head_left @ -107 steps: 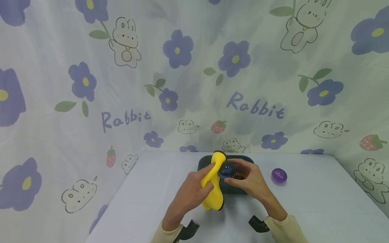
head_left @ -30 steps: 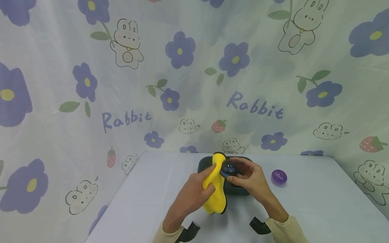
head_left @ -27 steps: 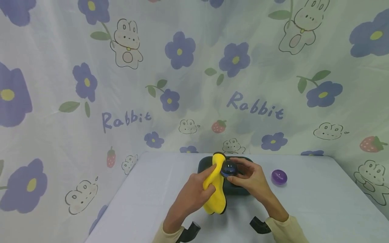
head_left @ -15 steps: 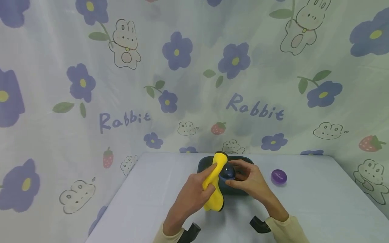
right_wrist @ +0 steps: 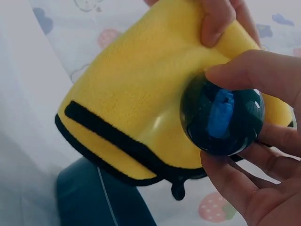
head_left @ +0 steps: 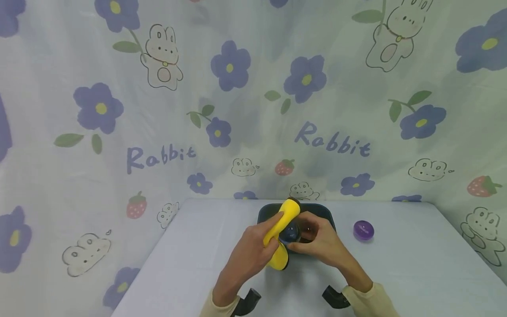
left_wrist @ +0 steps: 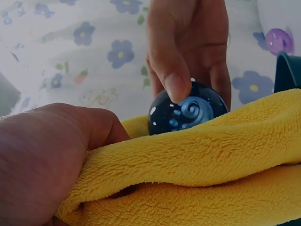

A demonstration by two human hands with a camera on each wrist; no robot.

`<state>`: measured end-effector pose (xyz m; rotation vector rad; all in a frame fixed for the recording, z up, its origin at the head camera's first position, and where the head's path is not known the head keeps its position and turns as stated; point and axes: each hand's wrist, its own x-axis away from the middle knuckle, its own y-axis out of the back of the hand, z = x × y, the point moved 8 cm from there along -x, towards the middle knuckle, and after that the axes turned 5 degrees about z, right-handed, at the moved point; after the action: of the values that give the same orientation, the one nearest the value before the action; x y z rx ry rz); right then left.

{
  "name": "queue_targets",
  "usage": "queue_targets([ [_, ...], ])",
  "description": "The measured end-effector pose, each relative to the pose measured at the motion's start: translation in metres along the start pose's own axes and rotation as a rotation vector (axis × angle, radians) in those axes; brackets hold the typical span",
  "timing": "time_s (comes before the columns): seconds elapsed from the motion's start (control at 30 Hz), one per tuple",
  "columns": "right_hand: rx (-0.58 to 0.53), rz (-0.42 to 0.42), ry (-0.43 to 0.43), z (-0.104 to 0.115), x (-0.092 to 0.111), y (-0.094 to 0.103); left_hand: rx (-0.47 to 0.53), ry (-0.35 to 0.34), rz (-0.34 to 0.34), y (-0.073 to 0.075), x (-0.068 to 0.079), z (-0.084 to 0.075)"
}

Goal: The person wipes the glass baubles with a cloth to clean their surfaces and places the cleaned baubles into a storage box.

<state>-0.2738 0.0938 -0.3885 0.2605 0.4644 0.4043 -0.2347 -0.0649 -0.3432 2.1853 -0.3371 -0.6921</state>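
Note:
A yellow plush cloth (head_left: pixel 291 209) with black edging hangs folded from my left hand (head_left: pixel 251 246), whose thumb and fingers pinch it. My right hand (head_left: pixel 322 240) holds a glossy dark blue ball (head_left: pixel 290 232) between thumb and fingertips, right up against the cloth. In the left wrist view, a pale blue swirl shows on the ball (left_wrist: pixel 195 110), and the cloth's fold covers its lower part. The right wrist view shows the cloth (right_wrist: pixel 136 89) spread behind the ball (right_wrist: pixel 223 117), with a small black loop at its edge.
Behind and below the hands stands a dark green bin (head_left: pixel 328 212), partly hidden by them. A shiny purple ball (head_left: pixel 363 230) rests on the white table (head_left: pixel 190 246) to the right. A floral curtain (head_left: pixel 253 110) hangs beyond the table's back edge.
Within the last second, my right hand has brought the blue ball left and slightly nearer me, partly behind the cloth. The cloth's top has tilted right. The purple ball has stayed put.

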Motion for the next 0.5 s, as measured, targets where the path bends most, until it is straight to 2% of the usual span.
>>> queue_targets([
  [0.27,-0.02,0.058,0.077,0.008,0.01,-0.006,0.014,0.042,0.043,-0.008,0.004,0.007],
  [0.5,-0.037,0.041,0.12,0.01,0.017,-0.004,0.044,0.067,0.058,-0.015,0.01,0.008],
])
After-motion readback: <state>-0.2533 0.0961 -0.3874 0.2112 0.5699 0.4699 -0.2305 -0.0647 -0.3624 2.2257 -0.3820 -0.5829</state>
